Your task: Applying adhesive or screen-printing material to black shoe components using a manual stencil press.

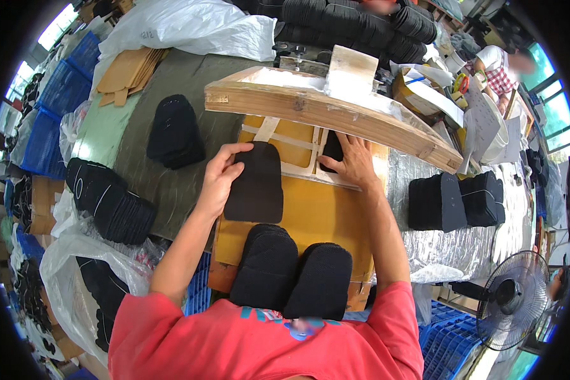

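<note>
My left hand (218, 180) pinches the left edge of a flat black pad (259, 187), rounded at the top and shaped like a piece of an insole. The pad is over a yellow board (326, 215) with pale strips forming slots. My right hand (356, 161) lies flat with fingers spread, on and beside a second black pad (331, 145) set in a right-hand slot. A tilted wooden frame (297, 102) hangs above the board and hides its far part. Two stacks, a left black stack (264, 266) and a right black stack (320, 278), stand close to my body.
More black stacks lie to the left (174, 133) and right (436, 201). Brown card pieces (130, 69) and a white plastic sheet (187, 28) are at the far left. A fan (512, 299) stands at the lower right. Another person (497, 69) is at the far right.
</note>
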The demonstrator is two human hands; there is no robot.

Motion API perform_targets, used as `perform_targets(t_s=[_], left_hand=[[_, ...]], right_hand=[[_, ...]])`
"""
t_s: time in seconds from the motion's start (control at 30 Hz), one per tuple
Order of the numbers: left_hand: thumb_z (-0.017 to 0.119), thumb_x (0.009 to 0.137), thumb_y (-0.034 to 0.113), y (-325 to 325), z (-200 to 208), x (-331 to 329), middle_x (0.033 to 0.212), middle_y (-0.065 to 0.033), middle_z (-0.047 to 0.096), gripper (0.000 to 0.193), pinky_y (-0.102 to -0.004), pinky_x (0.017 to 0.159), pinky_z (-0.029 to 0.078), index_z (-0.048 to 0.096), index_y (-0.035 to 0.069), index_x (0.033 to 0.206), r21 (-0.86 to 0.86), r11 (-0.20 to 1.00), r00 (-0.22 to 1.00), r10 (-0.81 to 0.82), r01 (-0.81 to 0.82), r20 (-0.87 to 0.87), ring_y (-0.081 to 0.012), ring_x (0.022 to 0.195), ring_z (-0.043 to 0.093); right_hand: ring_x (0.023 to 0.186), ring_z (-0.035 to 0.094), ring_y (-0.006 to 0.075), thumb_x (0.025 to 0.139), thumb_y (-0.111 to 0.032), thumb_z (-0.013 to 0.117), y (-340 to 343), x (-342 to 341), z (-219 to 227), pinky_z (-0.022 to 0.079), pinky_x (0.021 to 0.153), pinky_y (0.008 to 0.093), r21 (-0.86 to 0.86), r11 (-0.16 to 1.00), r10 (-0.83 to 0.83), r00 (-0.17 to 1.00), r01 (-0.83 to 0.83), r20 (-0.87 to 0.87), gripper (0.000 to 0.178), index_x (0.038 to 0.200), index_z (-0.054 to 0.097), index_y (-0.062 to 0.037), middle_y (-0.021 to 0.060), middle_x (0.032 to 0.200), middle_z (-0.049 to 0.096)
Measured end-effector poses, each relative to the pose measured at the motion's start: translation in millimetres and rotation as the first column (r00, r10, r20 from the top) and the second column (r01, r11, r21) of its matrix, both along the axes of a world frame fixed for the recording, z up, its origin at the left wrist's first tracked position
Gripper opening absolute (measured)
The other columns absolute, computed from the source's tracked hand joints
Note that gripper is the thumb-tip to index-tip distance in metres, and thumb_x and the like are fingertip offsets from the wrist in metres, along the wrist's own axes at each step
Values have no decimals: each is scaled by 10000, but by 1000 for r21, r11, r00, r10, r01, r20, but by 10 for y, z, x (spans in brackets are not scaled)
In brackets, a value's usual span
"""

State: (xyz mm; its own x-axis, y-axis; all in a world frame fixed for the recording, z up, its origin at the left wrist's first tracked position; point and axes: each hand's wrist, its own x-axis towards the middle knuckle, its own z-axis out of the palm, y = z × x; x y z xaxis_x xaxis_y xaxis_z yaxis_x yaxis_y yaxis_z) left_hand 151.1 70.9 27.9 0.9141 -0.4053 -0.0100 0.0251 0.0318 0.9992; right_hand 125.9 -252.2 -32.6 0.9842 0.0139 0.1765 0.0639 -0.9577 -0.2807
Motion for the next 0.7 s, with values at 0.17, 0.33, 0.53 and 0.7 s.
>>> perform_targets(t_s=[0.17,0.33,0.53,0.7], left_hand=[[491,896,-63,-274,-274,385,1123,-43,618,340,-244,901,408,606,4,1209,-16,996,993,-87,89,81,-83,1035,547],[534,922,37,-753,-777,1065,1026,-103,668,233,-319,841,456,621,-22,1129,57,998,978,-12,0,206,-156,972,613],[529,963,258,-1168,-745,966,1138,-251,628,360,-514,955,417,601,-27,1170,632,744,635,-384,-218,671,-402,1115,569],[529,963,326,-1128,-701,841,1437,-262,415,622,-511,1143,222,380,-82,1409,760,624,621,-527,-180,580,-420,1370,322]], right_hand=[[1479,148,382,769,-737,618,-156,22,97,90,1198,523,98,995,44,983,-27,-177,984,1536,331,-191,176,1581,259],[1483,125,384,774,-712,632,-62,144,108,77,1193,539,98,994,74,979,-56,-189,986,1546,304,-194,183,1592,232],[1462,190,390,785,-666,644,-20,-10,-11,100,1185,532,122,992,-9,996,19,-85,963,1524,339,-130,197,1566,290],[1439,252,384,772,-667,660,49,-17,34,137,1183,512,18,999,-27,1000,27,-15,969,1494,380,-84,201,1525,356]])
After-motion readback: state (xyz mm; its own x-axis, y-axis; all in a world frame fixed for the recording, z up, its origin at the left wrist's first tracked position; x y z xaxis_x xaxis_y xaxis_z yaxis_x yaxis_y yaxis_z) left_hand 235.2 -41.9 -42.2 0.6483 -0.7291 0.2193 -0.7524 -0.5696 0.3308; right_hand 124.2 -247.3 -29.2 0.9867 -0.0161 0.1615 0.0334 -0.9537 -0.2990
